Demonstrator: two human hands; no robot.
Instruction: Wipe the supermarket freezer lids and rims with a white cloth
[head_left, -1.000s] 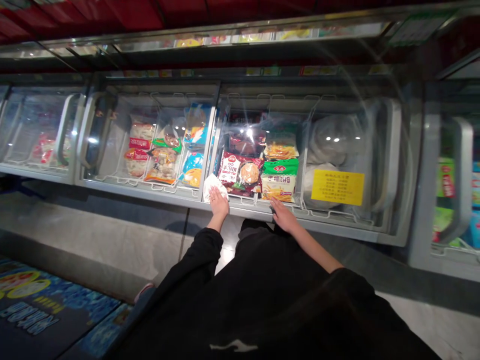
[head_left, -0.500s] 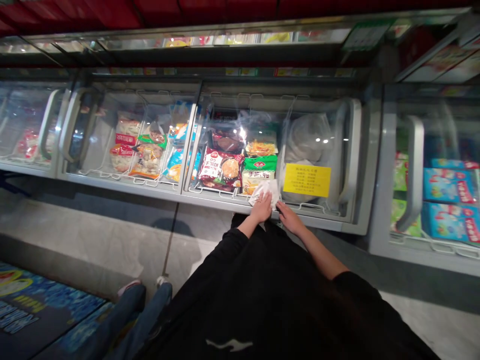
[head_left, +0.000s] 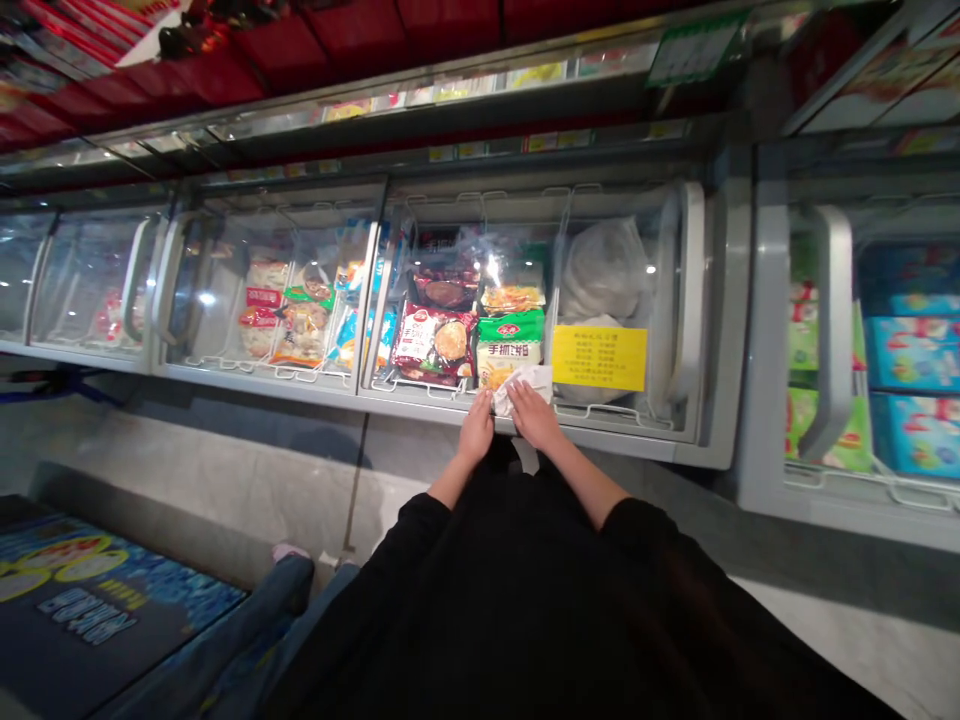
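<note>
Head view: 2 hands at the front edge of 1 freezer (head_left: 637, 442). The right hand (head_left: 534, 412) lies flat, fingers straight, on 1 white cloth (head_left: 529, 380) on the glass, just beside 1 yellow label (head_left: 598, 357). The left hand (head_left: 477, 428) rests open w/ nothing in it, below 1 green packet (head_left: 510, 345).

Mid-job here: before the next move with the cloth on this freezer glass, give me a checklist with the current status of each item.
1. Hold on the white cloth: ok, the right hand lies flat on it.
2. Cloth free of the left hand: ok, that hand rests on the freezer's front rim beside it.
3. State of the glass lid: ok, it looks closed, handle at its right end.
4. Gap to the yellow sign: ok, apart, just right of the cloth.
5. Cleanliness of the glass: cannot tell, glare.
</note>
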